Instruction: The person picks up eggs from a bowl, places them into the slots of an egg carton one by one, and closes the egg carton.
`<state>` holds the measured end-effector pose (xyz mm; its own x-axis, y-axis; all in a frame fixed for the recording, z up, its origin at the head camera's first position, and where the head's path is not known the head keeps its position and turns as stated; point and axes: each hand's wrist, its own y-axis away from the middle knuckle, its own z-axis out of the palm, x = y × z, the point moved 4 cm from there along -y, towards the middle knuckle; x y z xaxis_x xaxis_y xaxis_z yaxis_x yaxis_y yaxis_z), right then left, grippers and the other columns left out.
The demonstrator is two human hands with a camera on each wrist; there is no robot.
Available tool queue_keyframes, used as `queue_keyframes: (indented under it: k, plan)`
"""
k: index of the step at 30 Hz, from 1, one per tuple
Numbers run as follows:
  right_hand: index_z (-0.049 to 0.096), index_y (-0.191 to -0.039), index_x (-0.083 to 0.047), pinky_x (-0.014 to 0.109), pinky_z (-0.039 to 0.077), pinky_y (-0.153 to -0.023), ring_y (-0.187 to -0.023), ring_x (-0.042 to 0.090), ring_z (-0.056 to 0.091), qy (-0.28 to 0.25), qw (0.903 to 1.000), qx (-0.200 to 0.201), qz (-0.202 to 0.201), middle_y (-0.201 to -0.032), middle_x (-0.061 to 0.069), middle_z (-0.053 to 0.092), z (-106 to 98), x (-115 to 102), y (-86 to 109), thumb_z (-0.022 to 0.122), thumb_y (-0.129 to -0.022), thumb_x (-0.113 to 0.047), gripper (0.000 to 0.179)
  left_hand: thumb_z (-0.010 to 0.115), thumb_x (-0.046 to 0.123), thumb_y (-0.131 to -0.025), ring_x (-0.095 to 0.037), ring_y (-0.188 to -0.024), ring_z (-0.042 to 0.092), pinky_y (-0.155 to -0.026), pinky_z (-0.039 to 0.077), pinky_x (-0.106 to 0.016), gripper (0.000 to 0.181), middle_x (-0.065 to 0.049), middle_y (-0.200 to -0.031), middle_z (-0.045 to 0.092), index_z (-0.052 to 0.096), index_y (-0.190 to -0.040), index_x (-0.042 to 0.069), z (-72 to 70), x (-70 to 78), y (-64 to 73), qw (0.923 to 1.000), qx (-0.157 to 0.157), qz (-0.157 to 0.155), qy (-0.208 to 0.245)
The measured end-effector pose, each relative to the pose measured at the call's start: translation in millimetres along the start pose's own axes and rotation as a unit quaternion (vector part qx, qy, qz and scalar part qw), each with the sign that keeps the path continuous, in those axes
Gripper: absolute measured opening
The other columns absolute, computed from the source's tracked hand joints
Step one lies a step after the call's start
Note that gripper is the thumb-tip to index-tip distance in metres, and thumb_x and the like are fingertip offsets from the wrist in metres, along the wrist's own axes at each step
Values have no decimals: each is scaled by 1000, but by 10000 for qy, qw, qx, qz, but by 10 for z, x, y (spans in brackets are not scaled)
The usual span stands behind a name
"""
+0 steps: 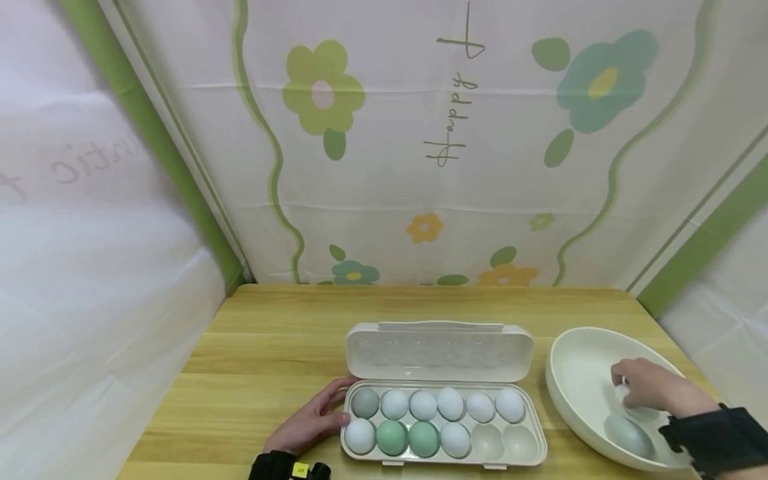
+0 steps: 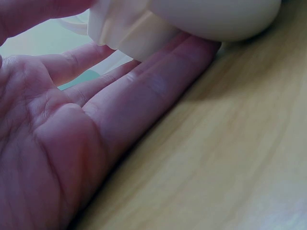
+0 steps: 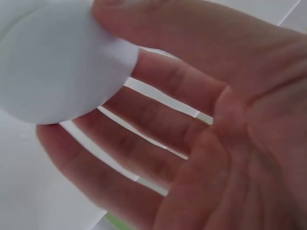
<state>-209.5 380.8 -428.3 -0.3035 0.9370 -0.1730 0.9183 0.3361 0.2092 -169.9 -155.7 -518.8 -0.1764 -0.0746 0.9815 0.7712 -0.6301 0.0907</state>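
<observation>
In the bowl at the right, my right hand point(image 1: 651, 387) holds a white egg point(image 3: 62, 62) between thumb and fingertips. The wide cream bowl point(image 1: 579, 373) surrounds the hand, and a pale grey egg-shaped form point(image 1: 628, 437) shows in it below the fingers. My left hand point(image 1: 312, 417) rests at the left end of a white egg carton point(image 1: 444, 459), thumb at its rim. In the left wrist view, its long straight fingers point(image 2: 139, 100) reach beneath the carton's edge. White, greyish and green eggs point(image 1: 423, 438) sit in the carton's two rows.
The carton's hinged lid point(image 1: 440, 353) stands open toward the back. Everything rests on a wooden table point(image 1: 264, 360). A white cloth point(image 1: 384, 180) printed with flowers hangs behind it, with more fabric point(image 1: 102, 300) at the sides.
</observation>
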Motion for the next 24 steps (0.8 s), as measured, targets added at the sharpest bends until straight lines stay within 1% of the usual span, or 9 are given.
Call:
queue_keyframes:
  k: [1,3,7,12,18,24]
  plan:
    - [52,-75,-9,31,33,-55,-62,17,39,-8,10000,19,-38,-69,2,46,4,-3,5,66,-59,0,23,46,11,-95,-28,-121,44,-93,46,-38,51,-23,-146,26,27,-142,14,1,1,2,10000,-4,-1,-3]
    - [53,-76,-9,30,33,-55,-62,17,39,4,10000,35,7,-68,1,45,-8,-16,7,68,-60,0,24,46,10,-95,-27,-121,44,-93,46,-37,51,-23,-146,26,26,-142,14,4,2,8,10000,-16,3,-6]
    - [54,-79,-7,31,34,-54,-61,17,40,219,9997,122,33,-68,1,46,-42,-42,8,69,-62,0,24,46,10,-95,-27,-120,45,-92,46,-37,51,-22,-146,27,27,-142,14,6,2,13,10000,-33,14,3]
    - [55,-81,-5,33,38,-55,-61,18,41,477,9983,312,-82,-69,2,51,-112,-126,9,70,-62,-1,24,46,10,-96,-27,-121,44,-93,46,-37,50,-22,-146,27,27,-142,14,2,-7,12,10000,-32,19,-5]
    - [57,-84,-3,35,42,-55,-63,17,46,666,9964,486,-201,-73,4,58,-208,-306,8,73,-65,-4,25,45,10,-96,-26,-121,44,-93,45,-36,50,-22,-146,27,27,-142,13,-1,-11,12,10000,-33,43,-37]
    - [57,-86,-4,34,42,-54,-63,16,48,890,9918,848,-353,-76,4,59,-283,-516,82,73,-64,-4,27,46,11,-96,-27,-121,44,-93,46,-37,51,-22,-146,26,27,-142,14,7,2,5,10000,-18,1,-62]
